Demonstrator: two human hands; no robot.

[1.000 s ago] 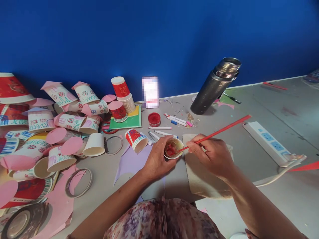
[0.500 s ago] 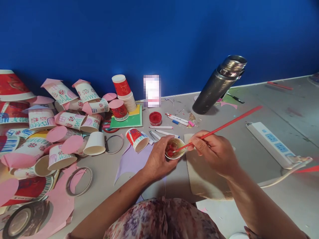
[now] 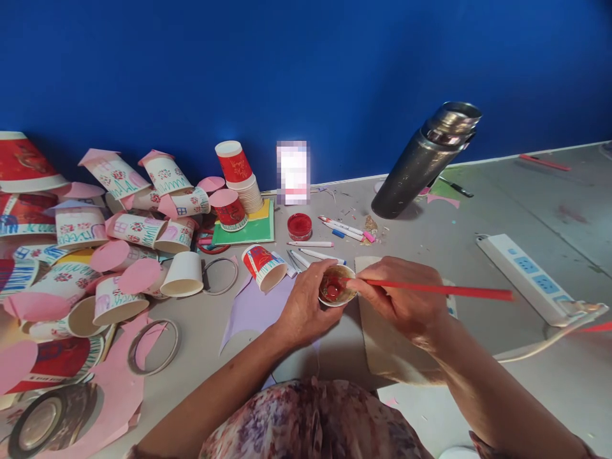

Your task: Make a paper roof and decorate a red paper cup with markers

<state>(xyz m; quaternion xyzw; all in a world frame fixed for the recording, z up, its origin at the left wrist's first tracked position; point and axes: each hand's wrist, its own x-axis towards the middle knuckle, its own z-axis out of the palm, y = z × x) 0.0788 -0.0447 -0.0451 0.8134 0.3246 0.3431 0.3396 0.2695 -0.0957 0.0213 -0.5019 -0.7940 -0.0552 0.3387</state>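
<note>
Slim red stick (image 3: 444,290) is pointing to nine o'clock, long axis running toward three; right hand (image 3: 408,307) is pinching it, left hand (image 3: 305,301) clasping pale-rimmed paper cup (image 3: 345,299).

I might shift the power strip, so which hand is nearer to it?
Right. The right hand, gripping the red stick, is a little left of the power strip; the left hand, around the paper cup, is farther left.

Cup (image 3: 336,288) in left fingers (image 3: 319,270), stick (image 3: 459,291) in right fingers (image 3: 373,294)
</note>
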